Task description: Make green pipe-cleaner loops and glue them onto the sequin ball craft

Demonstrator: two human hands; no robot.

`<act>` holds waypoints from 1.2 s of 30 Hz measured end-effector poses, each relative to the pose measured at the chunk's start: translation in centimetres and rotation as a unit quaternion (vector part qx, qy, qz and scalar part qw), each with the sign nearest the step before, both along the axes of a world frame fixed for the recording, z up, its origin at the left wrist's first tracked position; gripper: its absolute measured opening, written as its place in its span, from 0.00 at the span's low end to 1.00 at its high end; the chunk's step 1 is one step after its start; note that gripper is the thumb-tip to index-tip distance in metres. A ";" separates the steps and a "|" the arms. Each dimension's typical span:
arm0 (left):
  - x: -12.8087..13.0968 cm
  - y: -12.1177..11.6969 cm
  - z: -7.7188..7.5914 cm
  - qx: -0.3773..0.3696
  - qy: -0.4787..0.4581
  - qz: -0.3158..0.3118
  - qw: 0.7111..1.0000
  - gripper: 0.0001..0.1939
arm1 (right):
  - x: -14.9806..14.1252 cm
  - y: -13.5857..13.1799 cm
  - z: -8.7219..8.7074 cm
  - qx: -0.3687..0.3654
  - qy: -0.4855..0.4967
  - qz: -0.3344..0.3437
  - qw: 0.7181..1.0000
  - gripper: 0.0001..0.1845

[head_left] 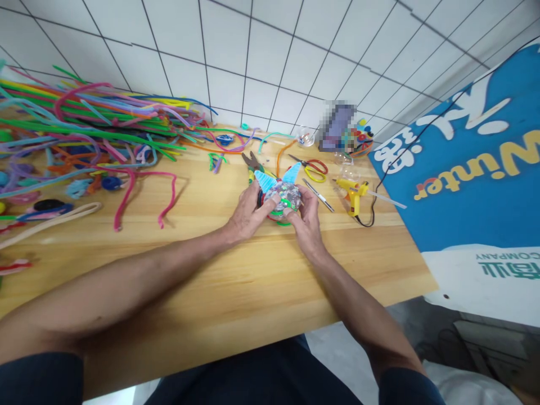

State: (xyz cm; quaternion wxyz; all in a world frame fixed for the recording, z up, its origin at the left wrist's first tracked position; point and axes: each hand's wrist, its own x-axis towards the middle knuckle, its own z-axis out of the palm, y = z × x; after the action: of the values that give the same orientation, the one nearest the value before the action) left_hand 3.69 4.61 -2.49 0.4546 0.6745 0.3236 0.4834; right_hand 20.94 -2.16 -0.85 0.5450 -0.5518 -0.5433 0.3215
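Observation:
Between my hands is a round craft ball [290, 194] with a speckled grey surface and two light-blue pointed ears [265, 181] on top. Bright green pipe cleaner [287, 203] curls across its front. My left hand [251, 209] grips the ball's left side, thumb pressed on the front. On the other side, my right hand [309, 219] is closed round it, its thumb near the green piece. Fingers behind the ball are partly hidden. Just behind it lie pliers [252, 162] with open jaws.
Many coloured pipe cleaners [126, 121] are heaped at the left. Scissors [314, 167], a pen-like tool [319, 196] and a yellow glue gun [355, 196] with a black cord lie on the right. A tiled wall [228, 67] bounds the wooden table [236, 292] behind.

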 end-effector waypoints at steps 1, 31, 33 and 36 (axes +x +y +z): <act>0.0 -0.1 0.0 0.001 -0.003 0.011 1.000 0.25 | 0.0 0.0 0.0 -0.005 -0.001 0.001 1.000 0.36; -2.2 -0.7 1.3 0.365 0.207 0.034 0.907 0.19 | -0.4 0.4 0.1 0.007 0.005 0.004 1.000 0.34; -2.2 -0.6 1.2 0.379 0.195 0.034 0.904 0.19 | -0.7 0.2 0.2 0.005 -0.005 0.003 1.000 0.35; -2.1 -0.3 1.2 0.383 0.178 0.033 0.906 0.19 | -0.3 0.4 0.4 0.007 -0.032 0.003 0.999 0.37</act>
State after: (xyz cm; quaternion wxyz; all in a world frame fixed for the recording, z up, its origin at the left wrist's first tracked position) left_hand 1.55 4.32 -1.31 0.0796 0.8606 0.2109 0.4567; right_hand 20.66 -1.78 -0.43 0.5303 -0.5561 -0.5644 0.3017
